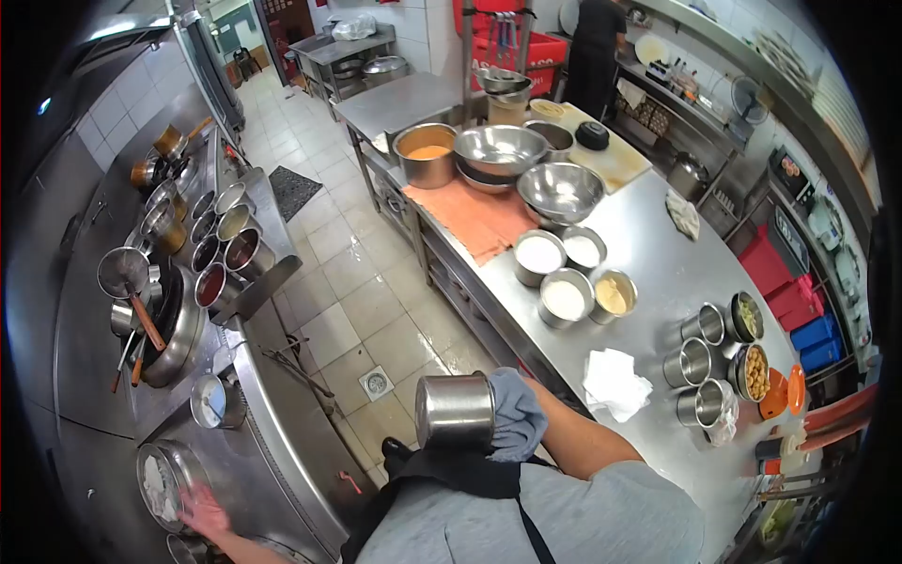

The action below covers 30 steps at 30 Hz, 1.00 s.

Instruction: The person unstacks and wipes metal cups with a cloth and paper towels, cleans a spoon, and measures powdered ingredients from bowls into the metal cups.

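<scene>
Low on the left, my left hand [204, 511] has its fingers spread beside the rim of a round metal pan [188, 461] with something white in it. I cannot tell whether it touches the rim. In front of my body a steel pot [455, 412] is tipped on its side, its base towards the left. A blue-grey cloth [516, 415] is bunched against its right end and hides my right hand, whose forearm [575, 430] reaches in from the right. The pot appears gripped through that cloth. Above the pan stands a small metal pot [216, 402] with a utensil inside.
Sauce pots [248, 252] line the stove's shelf, near a strainer [124, 273]. The steel worktable [648, 273] at right holds bowls [561, 194], containers of white contents [566, 298] and a crumpled white cloth or paper [615, 384]. Another person [596, 56] stands at the back.
</scene>
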Available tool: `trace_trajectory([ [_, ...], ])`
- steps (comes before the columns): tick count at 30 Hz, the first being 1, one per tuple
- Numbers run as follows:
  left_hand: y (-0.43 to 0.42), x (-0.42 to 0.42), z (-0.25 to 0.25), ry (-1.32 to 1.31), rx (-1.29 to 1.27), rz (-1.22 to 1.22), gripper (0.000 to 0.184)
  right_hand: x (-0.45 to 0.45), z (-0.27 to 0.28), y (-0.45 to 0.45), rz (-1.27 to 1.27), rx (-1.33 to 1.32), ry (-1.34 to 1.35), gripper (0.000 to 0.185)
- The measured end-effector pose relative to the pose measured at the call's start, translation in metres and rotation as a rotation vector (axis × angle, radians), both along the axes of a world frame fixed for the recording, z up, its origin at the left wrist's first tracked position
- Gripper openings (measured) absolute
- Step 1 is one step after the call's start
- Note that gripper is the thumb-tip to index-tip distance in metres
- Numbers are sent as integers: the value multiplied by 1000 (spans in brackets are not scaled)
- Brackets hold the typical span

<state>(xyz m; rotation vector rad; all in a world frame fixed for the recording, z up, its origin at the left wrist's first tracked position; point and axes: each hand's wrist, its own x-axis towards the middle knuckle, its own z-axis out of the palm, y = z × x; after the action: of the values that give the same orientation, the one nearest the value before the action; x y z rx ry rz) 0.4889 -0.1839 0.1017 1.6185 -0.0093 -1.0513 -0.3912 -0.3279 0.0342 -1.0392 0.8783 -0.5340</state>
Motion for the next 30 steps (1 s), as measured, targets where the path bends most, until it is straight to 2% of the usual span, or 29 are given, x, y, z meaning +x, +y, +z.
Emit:
trace_trajectory([
  [1,-8,0,15,222,117,-307,58,-12,-2,12,-21,-2,-29,34],
  [2,-5,-12,18,-113,145,-64,60,-22,-3,20,-34,-16,-67,34],
  [3,-13,-22,22,-421,232,57,61,-31,-5,25,-53,-38,-100,34],
  [5,-36,-44,31,-960,562,83,64,-45,-3,27,-77,-107,-167,34],
  [6,-41,-55,35,-1129,746,-43,66,-51,0,28,-80,-142,-200,34],
  [7,-46,-70,34,-1336,887,-291,66,-52,5,28,-77,-187,-240,34],
  [9,-67,-193,98,-1890,1187,-705,65,-49,32,17,-61,-353,-329,34],
  [11,-106,-307,149,-1812,372,-428,70,-37,104,16,-20,-655,-251,36],
  [12,-137,-301,111,-1673,-176,-486,70,-39,134,12,198,-498,-179,40],
  [13,-156,-358,119,-812,-341,-717,73,-32,159,15,163,-662,-63,39],
  [14,-150,-440,154,-472,-383,-878,81,-24,183,17,122,-827,60,38],
  [15,-154,-500,168,-103,-522,-1073,90,-18,210,22,120,-968,228,36],
  [17,-157,-578,185,289,-653,-1329,98,-8,266,32,156,-1202,618,33],
  [18,-156,-601,194,357,-609,-1430,98,-1,278,38,206,-1283,835,32],
  [20,-157,-629,209,493,-531,-1620,98,11,269,38,1,-1494,746,27],
  [21,-161,-633,206,438,-517,-1578,95,15,263,36,-106,-1603,701,25],
  [22,-166,-637,200,384,-502,-1537,92,18,257,35,-65,-1595,781,18],
  [23,-170,-642,197,331,-484,-1497,89,17,252,37,-59,-1580,787,20],
  [24,-168,-647,203,259,-504,-1528,80,15,254,41,-51,-1560,792,23],
  [25,-168,-652,210,150,-541,-1579,81,13,255,44,-43,-1541,795,25],
  [28,-170,-655,218,-131,-651,-1721,83,20,250,50,-213,-1177,389,35],
  [30,-176,-656,214,-247,-737,-1822,86,20,238,57,-142,-973,364,41],
])
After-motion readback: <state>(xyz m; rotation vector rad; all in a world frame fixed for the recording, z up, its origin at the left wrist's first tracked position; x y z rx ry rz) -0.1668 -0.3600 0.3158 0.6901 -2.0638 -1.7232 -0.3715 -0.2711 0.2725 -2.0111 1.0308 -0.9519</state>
